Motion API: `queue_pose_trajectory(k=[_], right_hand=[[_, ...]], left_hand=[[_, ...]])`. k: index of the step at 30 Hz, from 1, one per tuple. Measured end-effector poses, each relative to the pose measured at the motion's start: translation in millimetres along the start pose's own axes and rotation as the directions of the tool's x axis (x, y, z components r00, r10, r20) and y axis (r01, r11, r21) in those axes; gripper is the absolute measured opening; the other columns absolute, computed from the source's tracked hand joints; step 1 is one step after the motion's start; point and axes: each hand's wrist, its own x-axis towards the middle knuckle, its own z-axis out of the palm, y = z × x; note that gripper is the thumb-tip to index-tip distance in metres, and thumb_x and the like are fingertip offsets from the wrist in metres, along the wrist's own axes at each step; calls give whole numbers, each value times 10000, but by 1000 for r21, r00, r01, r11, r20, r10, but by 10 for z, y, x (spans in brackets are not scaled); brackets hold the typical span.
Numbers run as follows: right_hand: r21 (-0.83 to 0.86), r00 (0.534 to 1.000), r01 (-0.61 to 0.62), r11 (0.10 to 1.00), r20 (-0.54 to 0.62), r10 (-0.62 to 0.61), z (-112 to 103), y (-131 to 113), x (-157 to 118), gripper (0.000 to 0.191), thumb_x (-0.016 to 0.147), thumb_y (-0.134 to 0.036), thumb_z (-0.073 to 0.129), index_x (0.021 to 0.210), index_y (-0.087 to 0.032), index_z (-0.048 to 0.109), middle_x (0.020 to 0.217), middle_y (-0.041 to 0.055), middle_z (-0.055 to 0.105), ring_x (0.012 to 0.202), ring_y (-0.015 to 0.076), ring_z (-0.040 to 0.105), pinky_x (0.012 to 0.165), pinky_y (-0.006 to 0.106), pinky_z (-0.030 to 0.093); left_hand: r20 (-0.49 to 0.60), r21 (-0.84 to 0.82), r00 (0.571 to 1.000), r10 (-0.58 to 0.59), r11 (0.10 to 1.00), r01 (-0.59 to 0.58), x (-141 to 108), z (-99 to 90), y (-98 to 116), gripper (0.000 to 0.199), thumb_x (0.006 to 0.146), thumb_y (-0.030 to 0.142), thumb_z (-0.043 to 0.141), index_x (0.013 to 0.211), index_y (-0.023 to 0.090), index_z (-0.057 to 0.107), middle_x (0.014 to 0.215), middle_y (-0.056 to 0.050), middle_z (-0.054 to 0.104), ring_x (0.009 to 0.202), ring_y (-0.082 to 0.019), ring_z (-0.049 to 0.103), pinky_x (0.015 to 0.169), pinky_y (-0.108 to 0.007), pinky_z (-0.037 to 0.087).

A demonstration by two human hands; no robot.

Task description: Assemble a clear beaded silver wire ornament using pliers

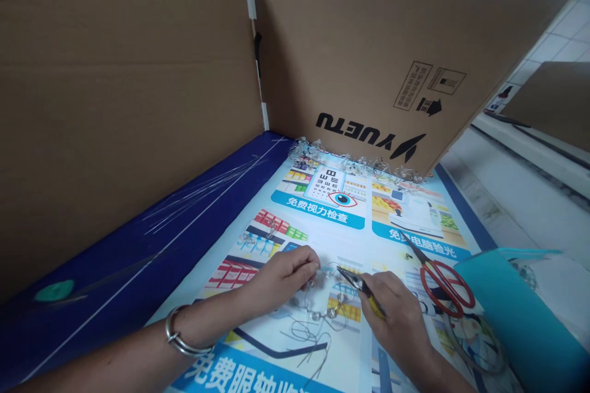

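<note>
My right hand (397, 307) is wrapped round the handles of a pair of pliers (354, 281), black with some yellow, whose jaws point left. At the tip of the jaws runs a thin wire; I cannot tell whether they grip it. My left hand (288, 270), with a silver bangle at the wrist, is closed in a pinch on the end of a beaded wire strand (330, 313). Clear beads hang on this strand in a loose loop between my hands. Below it, loose thin wires (304, 338) lie curled on the printed sheet.
Red-handled scissors (446, 287) lie right of my right hand, near a wire coil (477, 344) and a teal packet (516, 313). Several clear beaded pieces (354, 164) line the foot of the cardboard wall (369, 43). Thin straight wires (198, 193) and a green patch (54, 290) lie left.
</note>
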Motion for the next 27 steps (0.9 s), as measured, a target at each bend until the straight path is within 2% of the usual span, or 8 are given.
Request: queue_pose_trajectory(k=[7, 14, 19, 27], right_hand=[[-152, 998, 29, 988, 51, -21, -35, -49, 1, 270, 810, -161, 501, 1073, -158, 563, 826, 82, 588, 778, 206, 548, 706, 343, 466], [-13, 999, 25, 1000, -24, -26, -28, -38, 12, 271, 809, -148, 513, 1078, -160, 546, 832, 72, 583, 773, 189, 540, 693, 332, 468], [47, 998, 53, 997, 30, -55, -22, -49, 29, 290, 794, -114, 525, 1076, -178, 541, 840, 66, 586, 766, 188, 524, 699, 346, 459], [1, 991, 98, 995, 87, -97, -13, -39, 53, 289, 781, -93, 498, 1053, -171, 556, 828, 66, 588, 746, 187, 509, 693, 347, 450]], left_hand=[[17, 57, 1000, 15, 998, -16, -10, -5, -7, 209, 880, 262, 373, 766, 174, 523, 660, 28, 532, 611, -105, 499, 569, -198, 378], [48, 150, 999, 26, 988, -33, 10, -2, -43, 249, 904, 299, 345, 791, 180, 532, 653, 31, 545, 598, -103, 499, 557, -194, 360], [67, 218, 996, 53, 974, -66, 59, 52, -59, 199, 914, 287, 330, 911, 219, 517, 662, 44, 571, 614, -111, 519, 562, -194, 353], [132, 255, 987, 89, 960, -120, 99, 95, -7, 153, 912, 249, 322, 919, 226, 474, 672, 53, 594, 629, -114, 541, 588, -199, 355]])
